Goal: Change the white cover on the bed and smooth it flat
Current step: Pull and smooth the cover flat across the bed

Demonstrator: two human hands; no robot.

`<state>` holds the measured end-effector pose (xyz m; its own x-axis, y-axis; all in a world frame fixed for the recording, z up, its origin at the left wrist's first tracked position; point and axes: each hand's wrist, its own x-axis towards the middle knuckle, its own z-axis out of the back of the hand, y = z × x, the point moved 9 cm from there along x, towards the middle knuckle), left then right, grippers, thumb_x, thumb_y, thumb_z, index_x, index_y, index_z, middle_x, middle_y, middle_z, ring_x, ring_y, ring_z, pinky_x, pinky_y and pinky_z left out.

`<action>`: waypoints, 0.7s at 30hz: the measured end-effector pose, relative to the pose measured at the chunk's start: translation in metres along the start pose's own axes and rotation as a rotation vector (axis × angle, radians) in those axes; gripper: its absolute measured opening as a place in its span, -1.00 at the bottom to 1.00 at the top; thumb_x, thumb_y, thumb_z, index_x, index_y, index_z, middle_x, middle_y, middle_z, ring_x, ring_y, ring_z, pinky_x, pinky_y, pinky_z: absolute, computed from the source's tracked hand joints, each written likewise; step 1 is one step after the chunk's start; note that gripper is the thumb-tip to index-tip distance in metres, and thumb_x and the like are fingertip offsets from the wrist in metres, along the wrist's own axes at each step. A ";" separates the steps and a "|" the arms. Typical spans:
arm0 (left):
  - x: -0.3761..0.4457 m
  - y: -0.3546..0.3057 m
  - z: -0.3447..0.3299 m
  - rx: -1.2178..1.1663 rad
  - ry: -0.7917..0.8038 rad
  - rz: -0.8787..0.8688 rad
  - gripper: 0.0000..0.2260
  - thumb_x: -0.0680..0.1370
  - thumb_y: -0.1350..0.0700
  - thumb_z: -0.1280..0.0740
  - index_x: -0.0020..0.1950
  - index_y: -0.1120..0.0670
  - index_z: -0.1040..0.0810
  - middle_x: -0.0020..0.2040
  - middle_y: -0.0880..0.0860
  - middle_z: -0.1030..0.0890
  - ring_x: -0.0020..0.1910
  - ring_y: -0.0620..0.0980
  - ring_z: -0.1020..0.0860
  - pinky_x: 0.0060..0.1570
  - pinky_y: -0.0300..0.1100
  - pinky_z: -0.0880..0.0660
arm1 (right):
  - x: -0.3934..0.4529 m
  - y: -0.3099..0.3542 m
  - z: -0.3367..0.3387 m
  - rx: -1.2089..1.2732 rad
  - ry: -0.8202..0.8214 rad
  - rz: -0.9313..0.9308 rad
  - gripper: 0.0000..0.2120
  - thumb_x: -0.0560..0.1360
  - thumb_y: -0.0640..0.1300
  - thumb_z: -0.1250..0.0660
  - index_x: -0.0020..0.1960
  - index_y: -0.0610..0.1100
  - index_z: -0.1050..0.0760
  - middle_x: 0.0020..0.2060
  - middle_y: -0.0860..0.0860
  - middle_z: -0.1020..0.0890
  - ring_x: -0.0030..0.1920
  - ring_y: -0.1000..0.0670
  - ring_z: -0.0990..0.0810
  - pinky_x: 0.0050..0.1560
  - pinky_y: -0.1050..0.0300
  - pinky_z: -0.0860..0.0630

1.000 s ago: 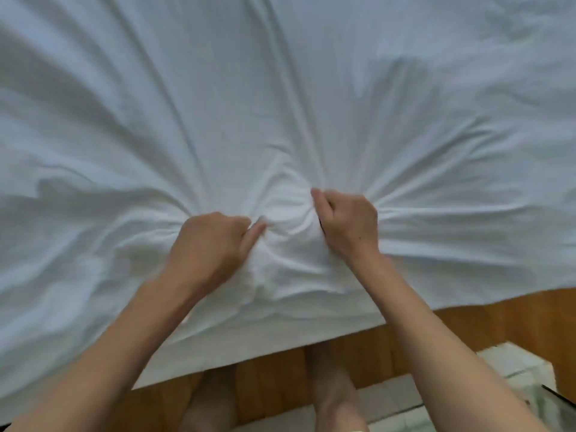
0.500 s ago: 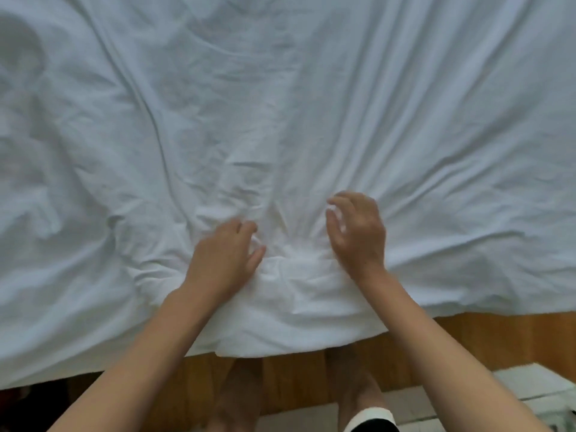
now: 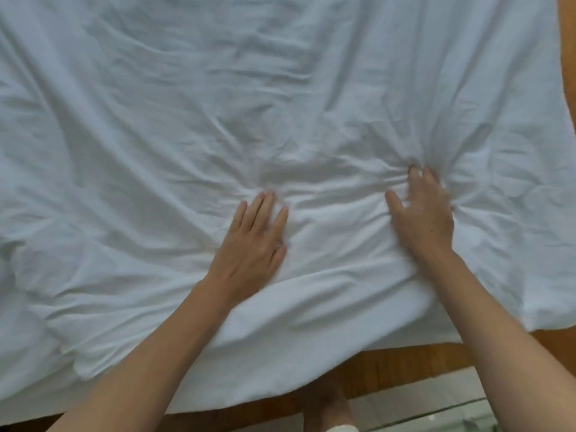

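Across the bed, both hands [image 3: 252, 244] [image 3: 424, 219] press the rumpled white cover [image 3: 280, 104] flat

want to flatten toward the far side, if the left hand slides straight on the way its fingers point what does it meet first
Only more white cover: the left hand points at a creased ridge just past its fingertips; beyond that, the way looks free.

A: Floor: warm brown wooden floor [image 3: 402, 366], boards showing along the near edge and in a strip at far right.

B: Pale tiled patch [image 3: 436, 410] at lower right (a dark line crosses it). Light soft, even, no hard shadows.
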<state>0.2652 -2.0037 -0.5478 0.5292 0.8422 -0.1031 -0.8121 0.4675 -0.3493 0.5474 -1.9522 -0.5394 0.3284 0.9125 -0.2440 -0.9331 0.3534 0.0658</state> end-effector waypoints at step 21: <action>0.072 -0.156 0.031 -0.285 -0.089 -0.304 -0.68 0.59 0.08 -0.22 -0.36 0.09 -0.34 -0.50 0.03 -0.37 -0.57 0.01 -0.31 -0.59 -0.19 -0.31 | 0.012 -0.117 0.072 0.142 -0.398 -0.056 -0.53 0.62 0.14 -0.10 -0.33 -0.15 -0.26 -0.51 -0.25 -0.42 -0.47 -0.26 -0.45 -0.40 0.04 -0.23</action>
<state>0.4228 -2.0077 -0.4717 0.7008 0.7031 0.1207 -0.5153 0.6159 -0.5960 0.6711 -1.9679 -0.4803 0.4347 0.8896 0.1400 -0.8920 0.4040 0.2026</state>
